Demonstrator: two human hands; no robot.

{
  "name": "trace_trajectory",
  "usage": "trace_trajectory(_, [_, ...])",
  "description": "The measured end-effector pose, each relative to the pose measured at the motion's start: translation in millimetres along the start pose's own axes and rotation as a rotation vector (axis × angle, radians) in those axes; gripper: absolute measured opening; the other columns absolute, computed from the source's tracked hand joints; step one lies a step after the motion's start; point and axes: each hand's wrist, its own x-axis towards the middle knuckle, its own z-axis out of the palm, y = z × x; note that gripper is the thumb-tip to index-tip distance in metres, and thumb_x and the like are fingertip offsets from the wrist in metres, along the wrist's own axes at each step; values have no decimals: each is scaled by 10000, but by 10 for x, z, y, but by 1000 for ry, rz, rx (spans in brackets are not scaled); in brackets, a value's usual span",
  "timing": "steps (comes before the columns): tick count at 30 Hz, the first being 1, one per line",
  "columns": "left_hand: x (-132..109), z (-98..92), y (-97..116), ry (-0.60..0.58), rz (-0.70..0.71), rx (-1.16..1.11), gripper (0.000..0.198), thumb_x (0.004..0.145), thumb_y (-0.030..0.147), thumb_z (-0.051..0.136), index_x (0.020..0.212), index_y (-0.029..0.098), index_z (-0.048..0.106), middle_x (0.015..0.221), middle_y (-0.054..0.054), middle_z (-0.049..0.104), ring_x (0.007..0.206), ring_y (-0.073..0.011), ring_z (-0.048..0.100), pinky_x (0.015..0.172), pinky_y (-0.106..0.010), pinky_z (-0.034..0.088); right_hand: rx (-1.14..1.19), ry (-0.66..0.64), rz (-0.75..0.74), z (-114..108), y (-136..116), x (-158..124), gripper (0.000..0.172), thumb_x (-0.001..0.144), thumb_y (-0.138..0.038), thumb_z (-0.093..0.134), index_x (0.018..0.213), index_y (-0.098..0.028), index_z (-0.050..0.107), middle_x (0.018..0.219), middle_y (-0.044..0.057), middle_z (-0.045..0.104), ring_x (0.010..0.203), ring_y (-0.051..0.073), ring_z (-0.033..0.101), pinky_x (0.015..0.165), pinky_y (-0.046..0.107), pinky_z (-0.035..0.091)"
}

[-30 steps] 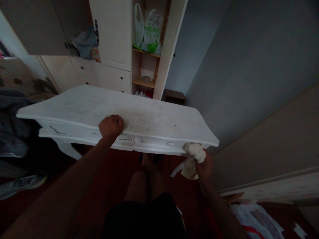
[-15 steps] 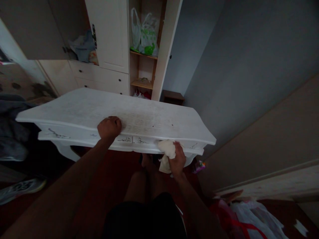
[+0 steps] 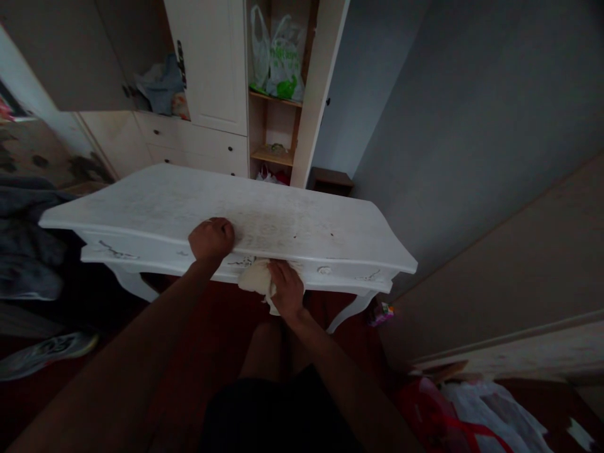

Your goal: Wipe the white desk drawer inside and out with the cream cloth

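A white table (image 3: pixel 198 189) with a curved front edge and carved drawer fronts stands before me, its top marked with grey smudges. My left hand (image 3: pixel 212 239) rests closed in a fist on the front edge of the tabletop, left of the middle; I see nothing in it. A cream cloth (image 3: pixel 256 277) is bunched under my right hand (image 3: pixel 287 288), whose fingers press it against the drawer front near the table's centre. Part of the cloth hangs below the drawer. To the right of that hand, a round drawer knob (image 3: pixel 324 270) shows.
Behind the table stands a white wardrobe (image 3: pixel 212 69) with open doors and a plastic bag (image 3: pixel 285 66) on its shelf. Dark clothes (image 3: pixel 23 245) lie at the left, near a shoe (image 3: pixel 50 355). A small colourful box (image 3: pixel 381 313) and bags (image 3: pixel 486 409) are at the right.
My right hand has slid the cloth leftward along the drawer front, from the right drawer to the table's centre, uncovering the right knob. My left fist stays on the edge.
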Motion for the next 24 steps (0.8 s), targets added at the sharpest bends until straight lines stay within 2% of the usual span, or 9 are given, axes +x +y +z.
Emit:
trace_trajectory(7, [-1, -9, -4, 2, 18, 24, 423, 895, 289, 331, 927, 158, 732, 942, -134, 717, 836, -258, 637, 684, -340, 413, 7, -54, -126, 13, 139, -106, 534, 780, -2, 508, 1276, -168, 612, 1323, 129, 629, 1251, 249, 549, 1026, 379, 476])
trace_trajectory(12, [0, 6, -15, 10, 26, 33, 430, 894, 291, 324, 924, 166, 735, 941, -130, 717, 838, -265, 640, 667, -339, 403, 13, -126, -112, -23, 290, -235, 596, 748, 8, 525, 1310, -180, 594, 1343, 136, 612, 1265, 264, 536, 1034, 407, 473])
trace_trajectory(15, [-1, 5, -15, 12, 29, 26, 436, 895, 292, 319, 936, 169, 736, 951, -129, 720, 859, -275, 643, 675, -347, 405, 25, -122, -98, -65, 391, -336, 567, 766, -26, 534, 1313, -164, 592, 1324, 143, 624, 1243, 266, 549, 1042, 407, 467])
trace_trajectory(21, [0, -12, -8, -9, 16, 37, 431, 897, 296, 326, 960, 175, 736, 976, -128, 719, 865, -272, 646, 682, -347, 413, -9, -46, -106, -234, 763, -642, 471, 807, -85, 527, 1265, -144, 622, 1242, 147, 670, 1156, 264, 613, 1015, 408, 490])
trace_trajectory(24, [2, 2, -17, -3, 20, 49, 426, 901, 295, 332, 967, 180, 737, 979, -122, 716, 873, -267, 646, 688, -342, 421, -69, -62, -99, -372, 1029, -826, 483, 791, -87, 519, 1255, -165, 629, 1212, 127, 688, 1124, 261, 632, 1014, 427, 496])
